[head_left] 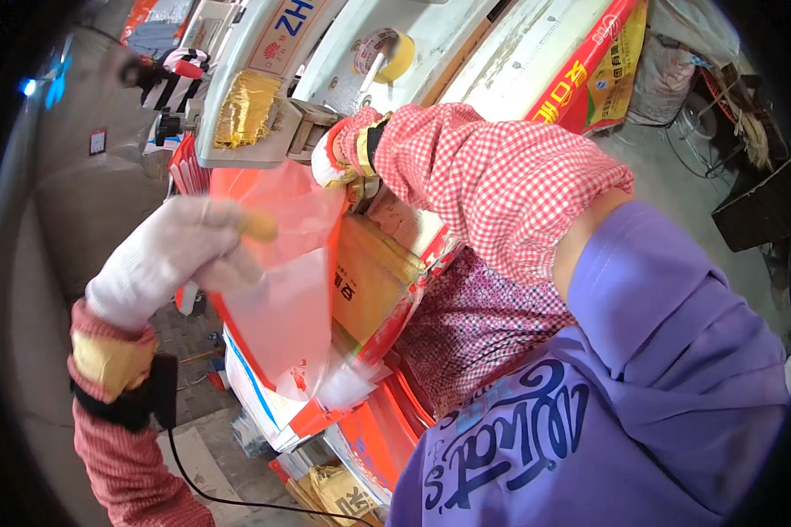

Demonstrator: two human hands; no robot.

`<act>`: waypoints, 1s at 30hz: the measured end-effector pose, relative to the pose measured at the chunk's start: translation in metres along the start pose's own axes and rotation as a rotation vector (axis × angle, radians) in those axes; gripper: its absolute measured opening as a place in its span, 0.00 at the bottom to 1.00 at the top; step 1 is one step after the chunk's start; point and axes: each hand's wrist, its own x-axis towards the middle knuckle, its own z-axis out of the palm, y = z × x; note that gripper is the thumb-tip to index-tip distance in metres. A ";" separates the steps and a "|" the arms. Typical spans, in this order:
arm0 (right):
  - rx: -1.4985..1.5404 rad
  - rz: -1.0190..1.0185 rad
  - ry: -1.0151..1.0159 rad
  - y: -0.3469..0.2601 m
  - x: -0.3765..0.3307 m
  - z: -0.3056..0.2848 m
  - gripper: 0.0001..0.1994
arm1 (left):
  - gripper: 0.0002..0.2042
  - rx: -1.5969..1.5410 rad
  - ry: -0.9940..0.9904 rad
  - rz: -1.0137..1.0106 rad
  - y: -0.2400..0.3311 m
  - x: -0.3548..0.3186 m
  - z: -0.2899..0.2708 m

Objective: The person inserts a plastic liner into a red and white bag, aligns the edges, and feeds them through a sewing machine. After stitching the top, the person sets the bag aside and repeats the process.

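My left hand [180, 250], in a white knit glove with a yellow-covered fingertip, is over the left edge of a translucent red plastic sheet [286, 303]. Its fingers are stretched and apart, though motion blurs them; whether they touch the sheet is unclear. Under a grey-white machine arm [259, 97], my right hand [332, 162] is against the top right of the red sheet. White and yellow covering shows on that hand, but its fingers are mostly hidden. A yellow printed bag [360, 281] lies beside the sheet, towards my lap.
A roll of yellow tape [397, 60] rests on the machine's pale bed. Red and yellow printed sacking [589, 75] covers the surface at upper right. Stacked red bags [382, 430] are below my work. A black cable [237, 502] runs from my left wrist.
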 end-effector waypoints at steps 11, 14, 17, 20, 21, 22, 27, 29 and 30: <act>0.004 -0.044 0.208 -0.051 -0.055 0.007 0.08 | 0.08 1.058 -0.493 0.483 -0.052 -0.043 0.101; -0.146 -0.121 0.571 -0.084 -0.102 0.041 0.08 | 0.05 1.092 -0.433 1.002 -0.015 -0.010 0.159; -0.355 0.208 0.532 -0.112 -0.129 0.088 0.07 | 0.08 1.127 -0.525 0.928 0.016 0.012 0.170; -0.148 0.579 0.671 -0.127 -0.134 0.120 0.11 | 0.10 1.101 -0.564 0.809 0.020 0.014 0.148; -0.181 0.618 0.594 -0.127 -0.132 0.124 0.11 | 0.10 1.228 -0.549 0.722 0.017 0.011 0.144; -0.189 0.632 0.681 -0.128 -0.127 0.124 0.11 | 0.08 1.202 -0.544 0.779 0.015 0.009 0.141; -0.049 0.574 0.603 -0.108 -0.094 0.091 0.08 | 0.06 1.118 -0.470 0.773 0.010 0.028 0.136; -0.075 0.452 0.642 -0.095 -0.076 0.077 0.09 | 0.11 1.076 -0.413 0.671 0.008 0.042 0.116; 0.010 0.313 0.600 -0.089 -0.067 0.073 0.12 | 0.14 1.102 -0.271 0.791 0.006 0.048 0.102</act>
